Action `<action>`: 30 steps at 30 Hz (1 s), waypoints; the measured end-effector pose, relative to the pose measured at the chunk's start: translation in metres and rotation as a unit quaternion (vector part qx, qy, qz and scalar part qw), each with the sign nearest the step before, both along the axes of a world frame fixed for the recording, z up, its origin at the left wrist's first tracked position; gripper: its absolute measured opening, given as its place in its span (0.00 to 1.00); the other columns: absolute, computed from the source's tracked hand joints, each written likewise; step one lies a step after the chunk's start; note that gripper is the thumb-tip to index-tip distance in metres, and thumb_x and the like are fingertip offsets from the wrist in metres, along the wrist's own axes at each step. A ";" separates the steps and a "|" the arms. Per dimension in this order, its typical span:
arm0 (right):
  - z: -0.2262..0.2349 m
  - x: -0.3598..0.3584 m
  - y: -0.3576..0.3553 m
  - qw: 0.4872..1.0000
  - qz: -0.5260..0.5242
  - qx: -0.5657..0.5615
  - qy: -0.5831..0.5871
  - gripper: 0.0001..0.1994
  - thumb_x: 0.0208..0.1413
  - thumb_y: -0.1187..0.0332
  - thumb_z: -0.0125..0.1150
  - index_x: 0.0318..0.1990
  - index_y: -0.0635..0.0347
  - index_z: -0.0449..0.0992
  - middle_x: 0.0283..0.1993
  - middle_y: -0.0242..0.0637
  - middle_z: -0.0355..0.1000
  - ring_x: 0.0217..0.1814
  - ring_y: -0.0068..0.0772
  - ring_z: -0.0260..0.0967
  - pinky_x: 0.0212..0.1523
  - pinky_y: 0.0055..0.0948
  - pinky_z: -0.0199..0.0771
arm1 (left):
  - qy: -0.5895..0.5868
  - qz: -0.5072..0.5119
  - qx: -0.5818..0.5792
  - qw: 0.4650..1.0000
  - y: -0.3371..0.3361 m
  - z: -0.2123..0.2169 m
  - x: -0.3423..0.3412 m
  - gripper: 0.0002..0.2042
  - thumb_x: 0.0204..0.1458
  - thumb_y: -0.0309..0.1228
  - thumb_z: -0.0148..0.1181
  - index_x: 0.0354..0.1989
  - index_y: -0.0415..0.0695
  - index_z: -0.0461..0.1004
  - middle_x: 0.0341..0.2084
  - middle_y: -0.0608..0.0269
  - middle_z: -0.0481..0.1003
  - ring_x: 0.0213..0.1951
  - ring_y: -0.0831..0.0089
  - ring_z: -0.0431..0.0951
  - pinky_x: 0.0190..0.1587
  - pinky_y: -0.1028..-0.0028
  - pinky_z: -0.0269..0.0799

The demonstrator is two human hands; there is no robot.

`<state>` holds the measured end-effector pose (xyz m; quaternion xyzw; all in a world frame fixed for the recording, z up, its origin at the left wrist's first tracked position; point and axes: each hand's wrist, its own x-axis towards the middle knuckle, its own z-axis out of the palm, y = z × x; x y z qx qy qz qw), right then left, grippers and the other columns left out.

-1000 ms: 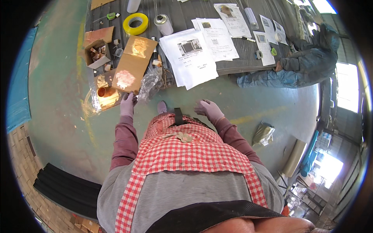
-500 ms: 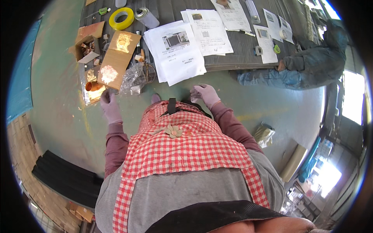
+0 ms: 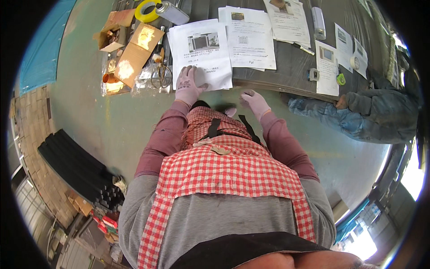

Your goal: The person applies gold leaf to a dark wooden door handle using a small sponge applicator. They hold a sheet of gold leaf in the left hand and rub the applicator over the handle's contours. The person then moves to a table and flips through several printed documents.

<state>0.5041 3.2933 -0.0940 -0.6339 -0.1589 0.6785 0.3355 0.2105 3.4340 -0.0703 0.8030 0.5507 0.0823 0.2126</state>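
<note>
Gloved left hand (image 3: 188,85) now lands flat, fingers spread, on the nearest printed sheet (image 3: 200,54) at the workbench (image 3: 286,71) edge, while the right hand (image 3: 254,101), open and empty, hovers just short.

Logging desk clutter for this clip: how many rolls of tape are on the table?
2. A yellow tape roll lies at the table's far left end beside a metal can; a small white tape roll sits at the right end. Others may be hidden beyond the frame's edge.
</note>
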 end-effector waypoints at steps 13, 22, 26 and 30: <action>0.004 -0.024 0.067 0.994 0.107 -0.029 -0.026 0.31 0.68 0.58 0.68 0.71 0.67 0.72 0.54 0.38 0.78 0.52 0.31 0.76 0.53 0.35 0.80 | 0.063 -0.041 -0.050 0.996 0.011 0.009 -0.015 0.38 0.45 0.46 0.84 0.62 0.41 0.76 0.69 0.51 0.69 0.73 0.49 0.65 0.75 0.54 0.64; 0.009 -0.024 0.069 0.996 0.071 -0.028 -0.038 0.26 0.69 0.57 0.68 0.65 0.69 0.77 0.49 0.36 0.80 0.45 0.26 0.77 0.47 0.28 0.79 | -0.005 -0.099 -0.021 0.995 0.033 -0.002 -0.038 0.14 0.59 0.36 0.73 0.50 0.45 0.85 0.60 0.53 0.80 0.62 0.53 0.78 0.65 0.56 0.75; 0.014 -0.031 0.069 0.986 0.112 -0.034 -0.122 0.25 0.66 0.55 0.71 0.59 0.71 0.81 0.42 0.37 0.82 0.40 0.26 0.77 0.44 0.29 0.79 | -0.261 0.145 -0.285 0.911 0.043 0.002 -0.056 0.13 0.70 0.37 0.66 0.56 0.44 0.84 0.49 0.59 0.85 0.51 0.72 0.82 0.54 0.72 0.79; 0.007 -0.027 0.071 0.958 0.166 -0.017 -0.233 0.24 0.63 0.52 0.74 0.49 0.69 0.85 0.36 0.38 0.84 0.36 0.31 0.78 0.45 0.34 0.78 | -0.325 0.208 -0.318 0.866 0.064 0.018 -0.088 0.16 0.74 0.40 0.61 0.59 0.41 0.82 0.42 0.68 0.82 0.40 0.80 0.76 0.47 0.78 0.74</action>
